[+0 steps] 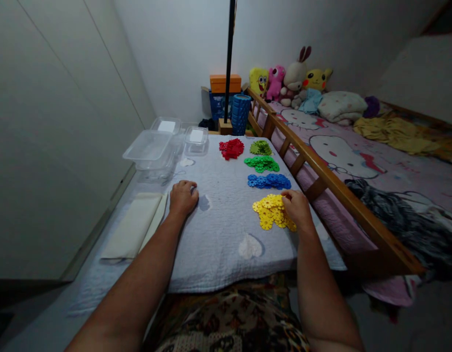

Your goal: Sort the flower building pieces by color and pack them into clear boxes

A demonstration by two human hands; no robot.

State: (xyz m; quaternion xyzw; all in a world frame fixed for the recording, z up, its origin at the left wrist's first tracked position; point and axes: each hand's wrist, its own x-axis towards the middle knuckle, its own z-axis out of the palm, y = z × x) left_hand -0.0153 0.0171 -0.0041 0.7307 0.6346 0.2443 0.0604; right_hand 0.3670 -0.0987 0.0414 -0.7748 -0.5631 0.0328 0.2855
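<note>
My right hand (297, 208) is at the right edge of a pile of yellow plastic snowflake discs (272, 211), its thumb and fingers pinched at the discs there. The fingers partly cover what they grip. Resting on the pale cloth to the left, my left hand (184, 196) is loosely curled, with no object visible in it. Beyond the yellow pile lie blue discs (269, 181), then green discs (262, 164) and olive-green discs (260, 147). A heap of red discs (231, 148) sits farther back, left of the greens.
Clear plastic boxes (148, 145) are stacked at the back left, with a smaller lidded box (195, 139) beside them. Folded cream cloth (132, 226) lies left of my left hand. A wooden bed rail (321, 171) borders the table's right side. A black pole (229, 63) rises behind the table.
</note>
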